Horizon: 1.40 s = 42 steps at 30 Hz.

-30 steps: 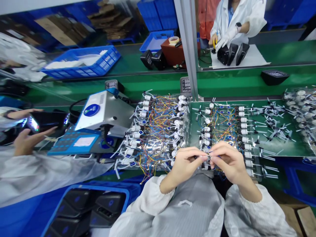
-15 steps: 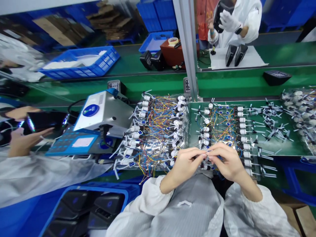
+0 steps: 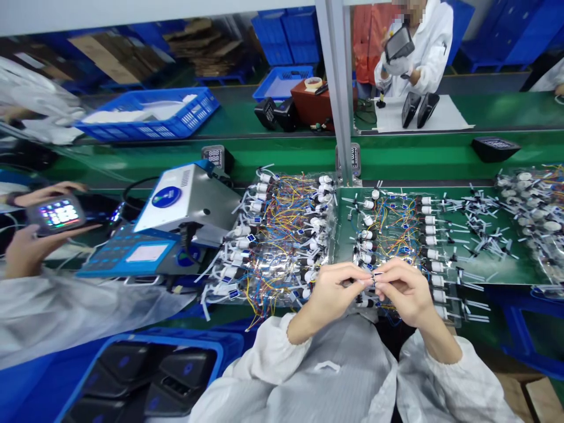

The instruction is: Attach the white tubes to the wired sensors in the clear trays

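My left hand [image 3: 335, 292] and my right hand [image 3: 406, 292] meet fingertip to fingertip at the bench's front edge. Both are closed in a pinch on a tiny dark-and-pale piece [image 3: 374, 281]; its kind is too small to make out. Behind and under them lies a clear plastic sheet bearing white cylindrical parts [image 3: 430, 240] with black ends, thin coloured wires [image 3: 390, 232] and pale strips. To the left is another wired batch [image 3: 286, 229] on clear plastic. Loose white strips with black middles [image 3: 484, 229] lie scattered to the right.
A silver-and-blue machine [image 3: 187, 200] stands left of the wired parts. Beside it, a co-worker's hands [image 3: 26, 247] hold a lit display unit [image 3: 55, 214]. A blue crate [image 3: 227, 346] with black housings is at lower left. A metal post [image 3: 337, 88] rises ahead; another person works beyond.
My hands stay together, with slight finger movement. The co-worker on the left has turned the lit display toward view. The person across has lowered and tilted a black unit. The view shifts slightly.
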Each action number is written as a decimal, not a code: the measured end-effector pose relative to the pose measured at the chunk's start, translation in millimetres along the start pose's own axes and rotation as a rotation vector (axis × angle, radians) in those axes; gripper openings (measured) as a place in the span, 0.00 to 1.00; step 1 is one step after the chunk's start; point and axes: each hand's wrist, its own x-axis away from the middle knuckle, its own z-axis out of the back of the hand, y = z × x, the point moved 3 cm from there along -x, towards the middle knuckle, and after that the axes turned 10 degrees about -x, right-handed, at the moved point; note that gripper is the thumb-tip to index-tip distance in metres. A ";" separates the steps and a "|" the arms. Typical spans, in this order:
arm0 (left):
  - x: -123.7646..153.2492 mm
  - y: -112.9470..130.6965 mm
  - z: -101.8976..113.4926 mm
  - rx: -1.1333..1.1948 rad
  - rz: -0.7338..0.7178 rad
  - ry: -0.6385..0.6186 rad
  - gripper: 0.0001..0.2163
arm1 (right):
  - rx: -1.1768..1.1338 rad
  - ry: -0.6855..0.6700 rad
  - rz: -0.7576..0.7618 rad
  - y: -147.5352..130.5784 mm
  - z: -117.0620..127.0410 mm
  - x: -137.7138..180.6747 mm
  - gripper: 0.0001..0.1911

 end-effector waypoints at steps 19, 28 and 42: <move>-2.7 13.9 6.9 -0.171 -0.205 -0.076 0.05 | -0.035 -0.027 -0.117 -5.0 0.9 -3.4 0.04; -22.0 37.9 19.5 -0.232 -0.290 -0.241 0.07 | 0.153 -0.051 0.018 -46.3 12.8 -9.1 0.02; -170.6 -94.8 -11.6 -1.311 -0.316 -0.722 0.09 | 0.371 0.311 0.248 -125.9 78.6 -43.2 0.07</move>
